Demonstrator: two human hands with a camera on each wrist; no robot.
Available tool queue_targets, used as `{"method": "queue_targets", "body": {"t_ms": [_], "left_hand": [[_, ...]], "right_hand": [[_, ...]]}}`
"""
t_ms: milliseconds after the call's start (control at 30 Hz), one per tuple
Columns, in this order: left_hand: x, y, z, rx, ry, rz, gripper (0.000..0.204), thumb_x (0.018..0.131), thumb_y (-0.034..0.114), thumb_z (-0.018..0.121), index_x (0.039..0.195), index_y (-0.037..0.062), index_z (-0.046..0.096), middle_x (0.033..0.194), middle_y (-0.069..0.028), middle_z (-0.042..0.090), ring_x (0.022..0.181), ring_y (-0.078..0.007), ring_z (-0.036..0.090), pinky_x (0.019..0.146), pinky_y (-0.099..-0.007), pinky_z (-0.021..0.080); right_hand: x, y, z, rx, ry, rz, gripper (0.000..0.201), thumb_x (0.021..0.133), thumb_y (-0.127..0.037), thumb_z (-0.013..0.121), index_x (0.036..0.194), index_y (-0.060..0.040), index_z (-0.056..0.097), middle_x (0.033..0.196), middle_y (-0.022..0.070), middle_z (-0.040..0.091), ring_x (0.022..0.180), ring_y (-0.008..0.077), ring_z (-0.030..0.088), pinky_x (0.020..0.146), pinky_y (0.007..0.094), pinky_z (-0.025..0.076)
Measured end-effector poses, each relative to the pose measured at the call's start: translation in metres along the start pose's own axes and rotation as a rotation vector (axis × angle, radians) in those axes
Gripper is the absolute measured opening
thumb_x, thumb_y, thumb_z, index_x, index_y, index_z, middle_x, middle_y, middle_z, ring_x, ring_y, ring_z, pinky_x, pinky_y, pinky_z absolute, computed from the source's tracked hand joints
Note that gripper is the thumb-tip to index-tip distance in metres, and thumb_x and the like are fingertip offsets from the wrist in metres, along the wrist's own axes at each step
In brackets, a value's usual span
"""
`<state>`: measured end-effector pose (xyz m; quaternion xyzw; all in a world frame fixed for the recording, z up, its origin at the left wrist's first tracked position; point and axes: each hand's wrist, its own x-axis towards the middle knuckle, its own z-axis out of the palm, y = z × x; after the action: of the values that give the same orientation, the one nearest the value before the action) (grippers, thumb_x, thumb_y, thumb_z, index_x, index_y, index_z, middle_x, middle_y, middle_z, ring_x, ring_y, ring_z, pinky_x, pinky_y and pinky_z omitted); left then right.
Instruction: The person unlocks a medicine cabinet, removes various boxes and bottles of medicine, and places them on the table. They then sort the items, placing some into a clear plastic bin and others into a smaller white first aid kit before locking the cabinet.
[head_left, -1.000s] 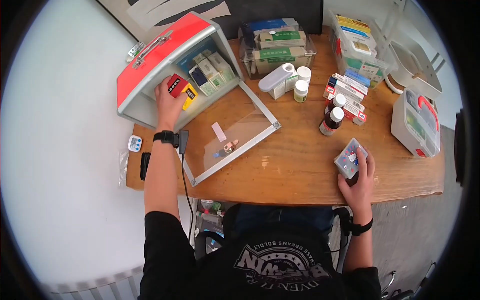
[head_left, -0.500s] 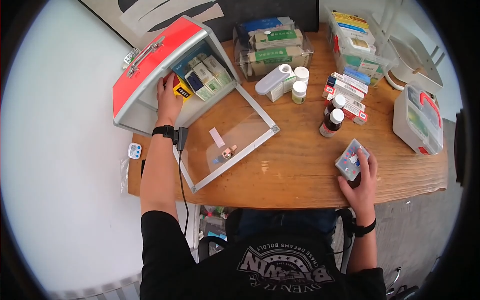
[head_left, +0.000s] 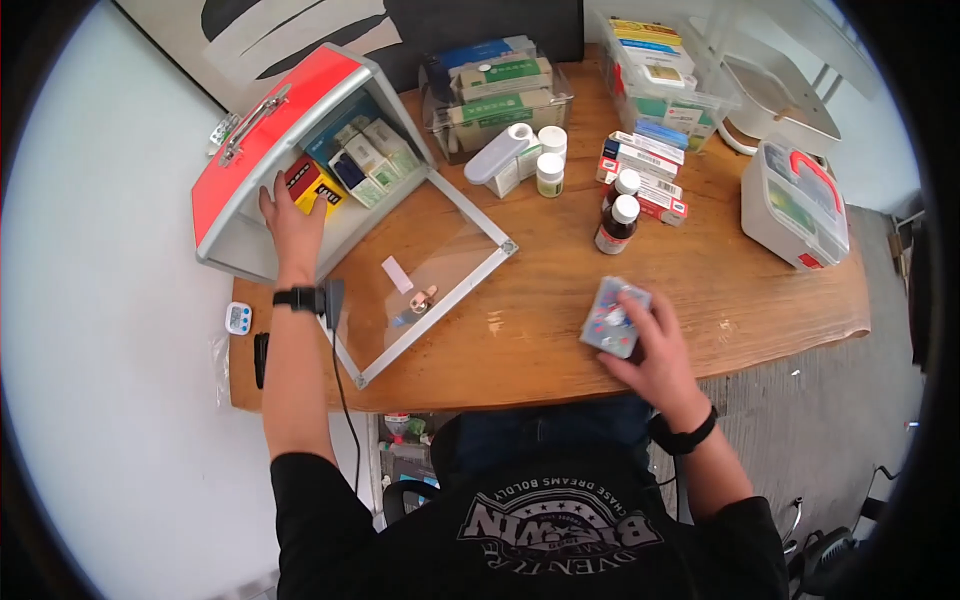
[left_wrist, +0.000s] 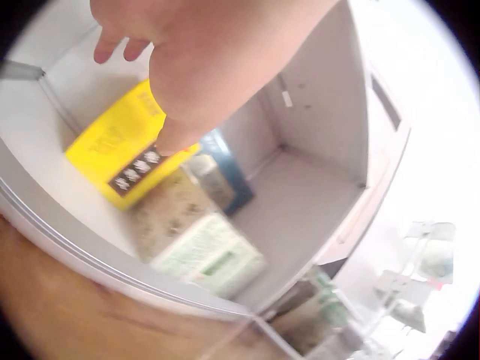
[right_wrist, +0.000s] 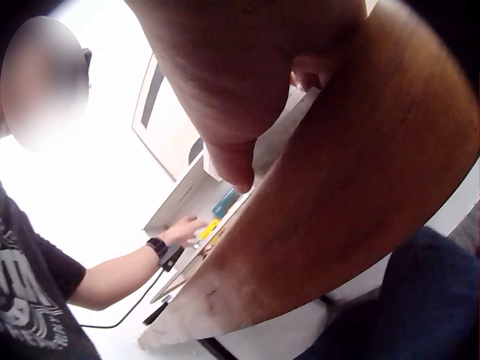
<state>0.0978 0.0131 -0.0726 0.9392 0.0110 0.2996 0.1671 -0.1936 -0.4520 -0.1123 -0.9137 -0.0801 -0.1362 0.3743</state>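
My left hand (head_left: 292, 222) reaches inside the red-topped case (head_left: 315, 90), its fingers spread. In the left wrist view its thumb lies at the face of a yellow medicine box (left_wrist: 120, 142), which stands beside several white-and-green boxes (head_left: 385, 140). The far side of that yellow box is red in the head view. My right hand (head_left: 655, 345) holds a small grey translucent case (head_left: 610, 318) with coloured stickers over the table's front, thumb on its near edge and fingers over its top. In the right wrist view that case is mostly hidden behind the hand.
The case's clear door (head_left: 440, 260) lies lowered on the wooden table (head_left: 540, 350), a pink strip and a small ring-like item on it. Brown bottles (head_left: 618, 225), white bottles (head_left: 550, 175) and medicine boxes (head_left: 645, 180) stand behind. A white red-handled kit (head_left: 795, 205) sits right.
My left hand has set the red-and-yellow box against the white boxes inside the case and its fingers have spread. My right hand has carried the small grey case leftward.
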Motion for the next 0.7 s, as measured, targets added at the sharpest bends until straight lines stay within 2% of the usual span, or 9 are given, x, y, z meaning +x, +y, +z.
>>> {"method": "queue_targets", "body": {"t_ms": [100,167,200,267,333,400,600,667,700], "left_hand": [[-0.051,0.078,-0.047,-0.210,0.061,0.189,0.062,0.091,0.015,0.078,0.147,0.0033,0.054,0.152,-0.0245,0.048,0.142,-0.0416,0.047,0.116,-0.0480,0.042],[-0.097,0.128,-0.078,-0.563,-0.217,0.090,0.046,0.090,0.009,0.077,0.134,0.0032,0.064,0.136,-0.0165,0.061,0.120,-0.0303,0.063,0.099,-0.0395,0.054],[-0.117,0.141,-0.086,-0.585,-0.360,0.196,0.036,0.094,0.001,0.072,0.130,0.0016,0.068,0.126,-0.0110,0.065,0.108,-0.0198,0.067,0.088,-0.0322,0.058],[-0.149,0.172,-0.101,-0.670,-0.629,0.197,0.029,0.092,0.002,0.075,0.120,0.0004,0.072,0.119,-0.0121,0.067,0.103,-0.0195,0.069,0.081,-0.0297,0.058],[-0.171,0.196,-0.106,-0.685,-0.788,0.147,0.045,0.092,0.012,0.080,0.133,0.0019,0.066,0.125,-0.0126,0.063,0.109,-0.0227,0.067,0.086,-0.0325,0.057],[-0.189,0.197,-0.089,-0.632,-0.757,0.280,0.058,0.092,0.019,0.082,0.143,0.0033,0.059,0.137,-0.0135,0.056,0.119,-0.0253,0.063,0.089,-0.0343,0.057],[-0.225,0.213,-0.065,-0.731,-0.673,0.121,0.090,0.083,0.027,0.090,0.157,0.0057,0.043,0.158,-0.0266,0.037,0.145,-0.0436,0.044,0.119,-0.0490,0.041],[-0.234,0.220,-0.058,-0.624,-0.582,0.172,0.094,0.081,0.025,0.092,0.158,0.0062,0.041,0.160,-0.0267,0.034,0.144,-0.0458,0.044,0.118,-0.0490,0.042],[-0.238,0.220,-0.053,-0.577,-0.544,0.201,0.093,0.080,0.019,0.091,0.158,0.0071,0.041,0.159,-0.0268,0.033,0.143,-0.0460,0.044,0.116,-0.0489,0.045]], "right_hand": [[0.010,-0.017,0.020,0.082,-0.108,-0.084,0.084,0.075,-0.017,0.092,0.151,-0.0138,0.056,0.146,0.0238,0.052,0.129,0.0439,0.058,0.108,0.0480,0.051],[0.022,-0.024,0.031,0.094,-0.142,-0.114,0.084,0.076,-0.019,0.091,0.152,-0.0153,0.055,0.146,0.0232,0.052,0.128,0.0438,0.058,0.108,0.0484,0.051],[0.028,-0.024,0.033,0.109,-0.184,-0.166,0.084,0.078,-0.021,0.091,0.153,-0.0167,0.054,0.145,0.0226,0.052,0.128,0.0438,0.058,0.108,0.0488,0.051],[0.043,-0.025,0.040,0.104,-0.199,-0.178,0.084,0.078,-0.023,0.090,0.154,-0.0174,0.053,0.146,0.0221,0.052,0.128,0.0436,0.058,0.108,0.0491,0.051],[0.050,-0.026,0.048,0.108,-0.217,-0.217,0.085,0.079,-0.024,0.090,0.155,-0.0181,0.052,0.146,0.0216,0.052,0.128,0.0435,0.057,0.108,0.0493,0.050],[0.053,-0.025,0.050,0.136,-0.185,-0.218,0.085,0.079,-0.024,0.091,0.155,-0.0189,0.053,0.149,0.0227,0.050,0.133,0.0447,0.054,0.111,0.0500,0.049],[0.036,0.014,0.015,0.141,0.028,-0.202,0.079,0.087,-0.027,0.085,0.154,-0.0065,0.050,0.149,0.0219,0.053,0.138,0.0413,0.051,0.115,0.0479,0.044],[0.036,0.046,0.007,0.321,0.266,0.159,0.080,0.087,-0.022,0.082,0.156,-0.0060,0.047,0.153,0.0220,0.050,0.141,0.0404,0.049,0.117,0.0479,0.041],[0.042,0.057,-0.001,0.310,0.260,0.151,0.080,0.087,-0.022,0.082,0.156,-0.0060,0.047,0.153,0.0220,0.050,0.141,0.0404,0.049,0.117,0.0479,0.041]]}}
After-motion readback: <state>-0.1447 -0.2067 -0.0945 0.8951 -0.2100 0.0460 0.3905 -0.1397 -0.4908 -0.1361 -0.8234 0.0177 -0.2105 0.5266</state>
